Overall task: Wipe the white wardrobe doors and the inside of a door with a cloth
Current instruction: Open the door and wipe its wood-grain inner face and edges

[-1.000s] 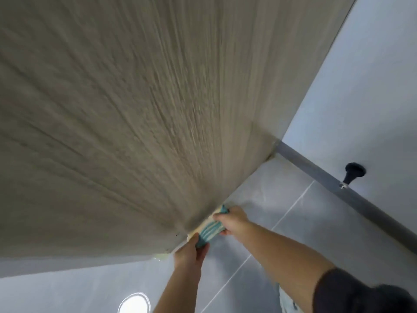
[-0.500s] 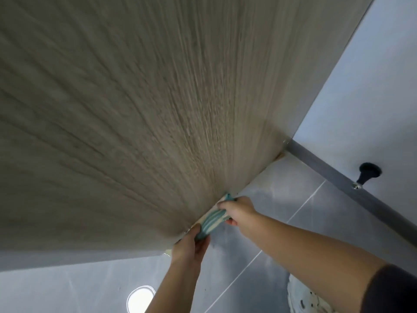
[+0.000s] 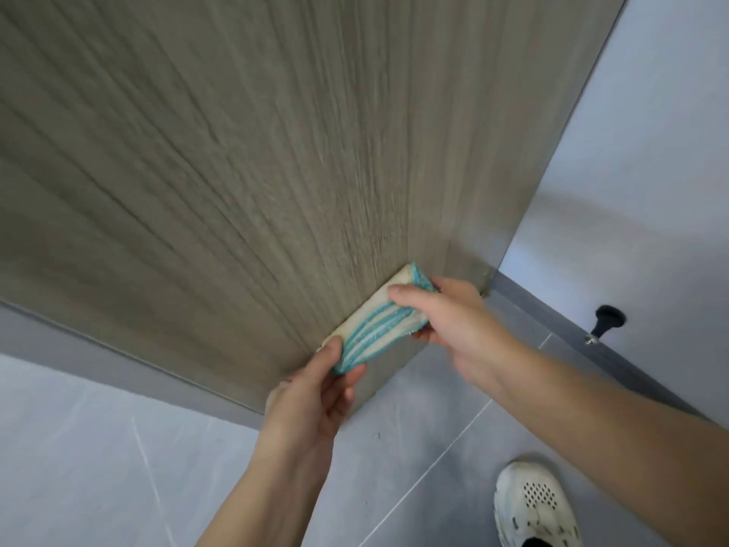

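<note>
Wood-grain door (image 3: 276, 171) inside, bottom edge: blue-striped cloth (image 3: 378, 329) pinched at either end by left hand (image 3: 315, 392) and right hand (image 3: 445, 321), pulled taut, likely for dragging along that edge.

Soft even daylight, wide-angle edge distortion
</note>
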Demonstrator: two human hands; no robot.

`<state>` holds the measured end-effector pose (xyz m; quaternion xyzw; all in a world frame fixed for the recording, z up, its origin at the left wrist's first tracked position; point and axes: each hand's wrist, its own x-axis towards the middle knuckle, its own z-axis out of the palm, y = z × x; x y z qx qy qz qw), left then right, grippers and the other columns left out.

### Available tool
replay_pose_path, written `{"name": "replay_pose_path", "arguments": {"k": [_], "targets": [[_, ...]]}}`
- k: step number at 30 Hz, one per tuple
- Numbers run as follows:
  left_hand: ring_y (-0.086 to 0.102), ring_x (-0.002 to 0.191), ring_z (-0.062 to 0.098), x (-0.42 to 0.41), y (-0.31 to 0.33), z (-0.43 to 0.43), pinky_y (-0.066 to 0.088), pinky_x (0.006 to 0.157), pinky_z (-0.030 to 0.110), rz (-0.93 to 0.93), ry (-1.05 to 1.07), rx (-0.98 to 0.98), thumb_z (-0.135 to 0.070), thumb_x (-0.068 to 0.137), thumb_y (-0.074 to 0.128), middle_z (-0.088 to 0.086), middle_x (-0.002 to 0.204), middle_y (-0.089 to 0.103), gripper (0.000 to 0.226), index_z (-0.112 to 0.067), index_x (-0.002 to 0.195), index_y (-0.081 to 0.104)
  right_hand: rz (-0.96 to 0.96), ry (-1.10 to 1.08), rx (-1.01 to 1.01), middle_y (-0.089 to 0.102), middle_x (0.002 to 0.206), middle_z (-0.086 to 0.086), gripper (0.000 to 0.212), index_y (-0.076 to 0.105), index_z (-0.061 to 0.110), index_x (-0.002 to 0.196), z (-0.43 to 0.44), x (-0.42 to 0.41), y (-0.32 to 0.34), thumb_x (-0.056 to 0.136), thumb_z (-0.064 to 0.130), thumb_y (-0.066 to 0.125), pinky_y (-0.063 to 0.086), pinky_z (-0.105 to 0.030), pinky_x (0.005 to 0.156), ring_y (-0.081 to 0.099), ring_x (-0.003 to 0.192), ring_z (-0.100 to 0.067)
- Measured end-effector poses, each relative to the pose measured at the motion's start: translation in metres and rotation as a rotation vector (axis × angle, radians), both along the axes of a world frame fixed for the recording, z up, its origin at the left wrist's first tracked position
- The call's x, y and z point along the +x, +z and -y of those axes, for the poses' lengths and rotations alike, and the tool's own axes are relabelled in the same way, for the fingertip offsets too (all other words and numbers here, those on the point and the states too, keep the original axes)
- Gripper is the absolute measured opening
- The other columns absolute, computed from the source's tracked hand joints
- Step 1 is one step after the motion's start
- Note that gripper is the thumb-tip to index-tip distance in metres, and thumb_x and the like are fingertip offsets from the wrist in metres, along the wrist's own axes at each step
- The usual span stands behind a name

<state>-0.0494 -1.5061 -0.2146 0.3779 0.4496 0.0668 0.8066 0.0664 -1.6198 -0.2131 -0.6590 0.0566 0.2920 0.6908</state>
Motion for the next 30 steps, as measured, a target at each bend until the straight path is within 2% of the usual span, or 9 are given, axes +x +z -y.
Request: {"name": "replay_pose_path", "arguments": {"k": [5,10,15,19,22,25,27,30], "targets": [[0.071,0.063,0.005,-0.003,0.051,0.002,0.045,0.043,0.011,0.099,0.003,0.075,-0.018,0.087,0.066,-0.003,0.074,0.074,0.006,-0.014,0.088,0.07,0.089,0.027,0.108,0.073,0.09,-0.013,0.018,0.07,0.004,0.098,0.001,0.0,0.05,0.084,0.015,0.07,0.053,-0.021,0.06,0.067,0.073,-0.014],[0.07,0.065,0.004,-0.005,0.084,0.006,0.046,0.045,0.011,0.216,0.002,0.163,-0.02,0.088,0.064,-0.007,0.072,0.072,0.008,-0.014,0.09,0.07,0.123,0.067,0.201,0.071,0.093,-0.011,0.019,0.069,0.006,0.102,0.004,0.002,0.081,0.087,0.017,0.068,0.051,-0.027,0.069,0.066,0.082,-0.017],[0.069,0.069,0.007,-0.011,0.082,0.021,0.049,0.052,0.013,0.329,0.022,0.366,-0.026,0.081,0.064,-0.005,0.077,0.071,0.016,-0.014,0.09,0.07,0.153,0.115,0.387,0.069,0.095,-0.011,0.018,0.064,0.007,0.104,0.013,-0.001,0.084,0.087,0.013,0.065,0.052,-0.035,0.077,0.066,0.088,-0.021],[0.069,0.076,0.013,-0.008,0.058,0.031,0.053,0.056,0.018,0.348,-0.049,0.329,-0.024,0.078,0.062,0.002,0.092,0.075,0.026,-0.012,0.1,0.07,0.114,0.148,0.449,0.068,0.105,-0.014,0.031,0.062,0.009,0.11,0.028,0.0,0.061,0.08,0.015,0.069,0.051,-0.045,0.091,0.064,0.099,-0.026],[0.069,0.08,0.016,0.001,0.026,0.038,0.055,0.058,0.02,0.275,-0.123,0.215,-0.023,0.076,0.063,0.008,0.098,0.075,0.032,-0.01,0.103,0.073,0.062,0.115,0.364,0.066,0.115,-0.024,0.042,0.059,0.003,0.117,0.043,0.006,0.027,0.079,0.016,0.07,0.048,-0.051,0.095,0.063,0.104,-0.033],[0.07,0.071,0.016,0.013,-0.015,0.046,0.055,0.056,0.021,0.15,-0.158,0.108,-0.017,0.08,0.065,0.012,0.094,0.075,0.025,-0.006,0.102,0.072,-0.011,0.1,0.278,0.066,0.116,-0.025,0.047,0.058,0.001,0.12,0.059,0.014,-0.018,0.079,0.017,0.074,0.051,-0.049,0.092,0.064,0.102,-0.034],[0.07,0.067,0.016,0.024,-0.048,0.05,0.055,0.054,0.022,0.039,-0.17,0.05,-0.013,0.088,0.064,0.01,0.087,0.074,0.014,-0.006,0.098,0.071,-0.079,0.092,0.233,0.068,0.11,-0.022,0.044,0.059,0.001,0.119,0.068,0.021,-0.053,0.08,0.018,0.071,0.054,-0.044,0.087,0.066,0.099,-0.031],[0.07,0.064,0.015,0.04,-0.1,0.057,0.055,0.054,0.023,-0.123,-0.192,-0.006,-0.014,0.09,0.065,0.007,0.078,0.072,0.01,-0.006,0.095,0.07,-0.218,0.069,0.101,0.071,0.101,-0.015,0.025,0.064,0.008,0.111,0.078,0.033,-0.113,0.087,0.015,0.066,0.055,-0.032,0.075,0.068,0.09,-0.023]]}}
